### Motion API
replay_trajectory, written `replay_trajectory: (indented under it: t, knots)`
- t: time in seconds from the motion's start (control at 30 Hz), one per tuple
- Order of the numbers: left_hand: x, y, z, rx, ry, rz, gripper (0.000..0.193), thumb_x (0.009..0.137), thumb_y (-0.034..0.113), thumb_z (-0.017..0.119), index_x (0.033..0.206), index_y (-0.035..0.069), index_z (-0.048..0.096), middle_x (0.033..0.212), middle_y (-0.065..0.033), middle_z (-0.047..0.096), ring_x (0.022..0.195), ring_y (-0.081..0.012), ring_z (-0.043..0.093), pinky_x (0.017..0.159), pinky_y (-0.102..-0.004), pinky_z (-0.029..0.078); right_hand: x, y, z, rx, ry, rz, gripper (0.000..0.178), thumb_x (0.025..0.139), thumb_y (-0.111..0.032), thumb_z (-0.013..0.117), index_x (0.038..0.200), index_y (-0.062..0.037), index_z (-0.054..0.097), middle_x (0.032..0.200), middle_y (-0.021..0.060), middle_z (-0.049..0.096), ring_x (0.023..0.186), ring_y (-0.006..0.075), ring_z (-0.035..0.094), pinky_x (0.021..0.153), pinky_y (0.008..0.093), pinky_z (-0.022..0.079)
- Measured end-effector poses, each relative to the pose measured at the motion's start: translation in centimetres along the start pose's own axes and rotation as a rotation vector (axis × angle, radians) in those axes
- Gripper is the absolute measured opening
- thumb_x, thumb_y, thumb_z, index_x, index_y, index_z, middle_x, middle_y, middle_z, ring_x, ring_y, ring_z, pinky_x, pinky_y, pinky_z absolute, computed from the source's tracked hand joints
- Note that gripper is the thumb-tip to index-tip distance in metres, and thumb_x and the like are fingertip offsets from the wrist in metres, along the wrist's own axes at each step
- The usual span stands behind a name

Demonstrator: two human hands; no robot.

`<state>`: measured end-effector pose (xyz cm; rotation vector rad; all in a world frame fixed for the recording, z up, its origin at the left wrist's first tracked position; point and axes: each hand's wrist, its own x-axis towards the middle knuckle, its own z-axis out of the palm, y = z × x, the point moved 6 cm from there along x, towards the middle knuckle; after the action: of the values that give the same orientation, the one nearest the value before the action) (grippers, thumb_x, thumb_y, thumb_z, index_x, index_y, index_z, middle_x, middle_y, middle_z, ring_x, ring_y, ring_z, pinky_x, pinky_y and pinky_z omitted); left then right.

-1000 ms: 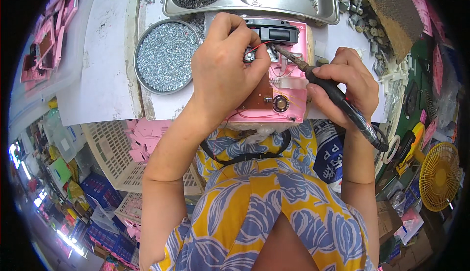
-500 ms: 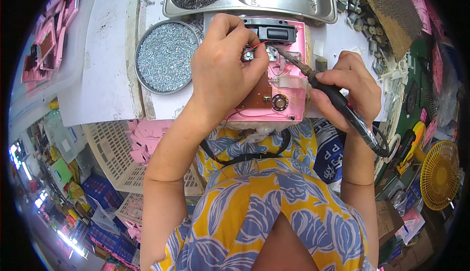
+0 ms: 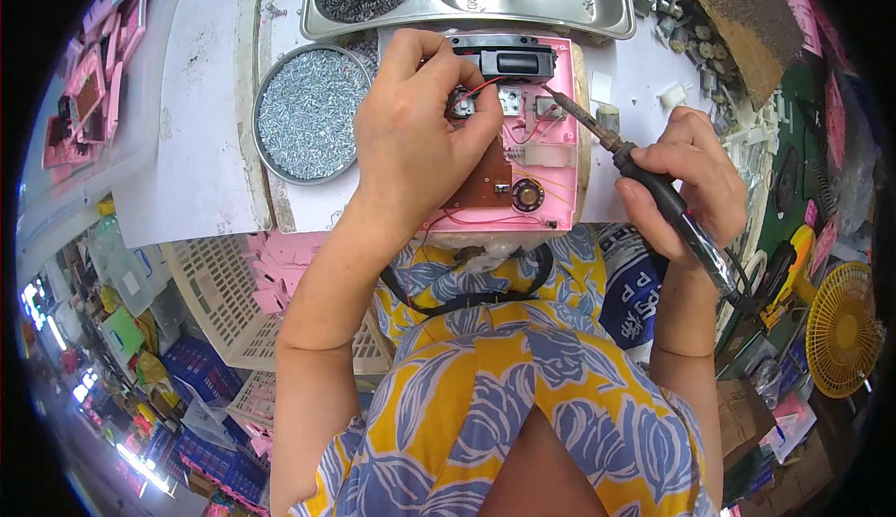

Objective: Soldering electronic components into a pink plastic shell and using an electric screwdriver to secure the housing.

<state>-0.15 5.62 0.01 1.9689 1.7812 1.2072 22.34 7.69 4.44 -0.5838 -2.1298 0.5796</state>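
A pink plastic housing (image 3: 564, 181) lies in front of me, holding a brown circuit board (image 3: 481, 181), a small round speaker (image 3: 528, 195), a spring and a black plastic part (image 3: 516, 62) along its far side. Over its left half, my left hand (image 3: 425, 125) pinches a thin red wire (image 3: 483, 86) between thumb and fingers. My right hand (image 3: 691, 181) grips a soldering iron (image 3: 661, 195) by its black handle. The iron's tip points up and left, over the housing near the black part's right end. My left hand hides part of the board and the housing's left side.
A round metal dish of small screws (image 3: 313, 179) stands left of the housing. Behind it sits a steel tray (image 3: 523, 19) with dark springs. Small metal motors (image 3: 686, 36) lie at the far right, beside brown cardboard (image 3: 747, 22). A yellow fan (image 3: 845, 330) stands at right.
My right hand has drawn the soldering iron to the right, and its tip has left the spot near my left fingers. My left hand still pinches the wire, shifted slightly left.
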Motion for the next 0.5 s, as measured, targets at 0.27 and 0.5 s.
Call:
replay_trajectory:
  t: [0.27,0.5]
  knots:
    - [0.0,0.0,-0.1,0.017,-0.005,-0.001,0.012,0.076,0.01,0.076,0.083,0.004,0.069,0.094,-0.0088,0.058,0.072,-0.0235,0.062,0.06,-0.034,0.052,-0.4,0.1,-0.9,-0.024,0.025,0.016,0.031,0.067,-0.003,0.084,0.094,-0.0015,0.069,0.069,0.0063,0.062,0.059,0.02,0.052,0.058,0.0321,0.038]
    - [-0.2,-0.2,-0.9,-0.025,0.019,0.042,0.016,0.076,0.003,0.076,0.091,0.004,0.071,0.097,-0.0095,0.06,0.076,-0.0238,0.063,0.061,-0.0348,0.053,-0.9,0.3,-2.2,-0.026,0.058,0.042,0.031,0.069,-0.002,0.083,0.097,-0.0002,0.068,0.07,0.0076,0.061,0.06,0.0201,0.05,0.058,0.0318,0.038]
